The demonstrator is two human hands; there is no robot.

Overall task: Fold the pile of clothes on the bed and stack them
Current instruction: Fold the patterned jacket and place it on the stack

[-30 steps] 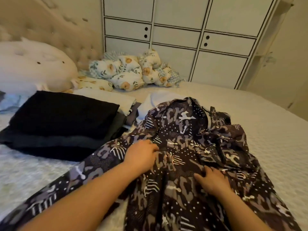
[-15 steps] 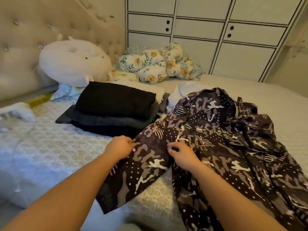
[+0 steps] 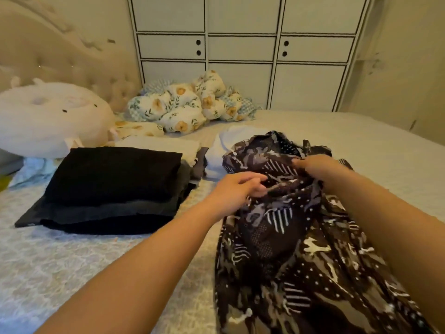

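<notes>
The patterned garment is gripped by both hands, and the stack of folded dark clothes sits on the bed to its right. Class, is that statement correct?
Not quite. The head view shows the left hand and right hand both gripping the patterned garment, but the stack of folded dark clothes sits on the bed to its left, not its right.

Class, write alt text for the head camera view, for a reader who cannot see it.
Both hands, left hand and right hand, grip a bunched patterned garment on a bed. A stack of folded dark clothes lies to its left, with cushions and a wardrobe behind.
</notes>
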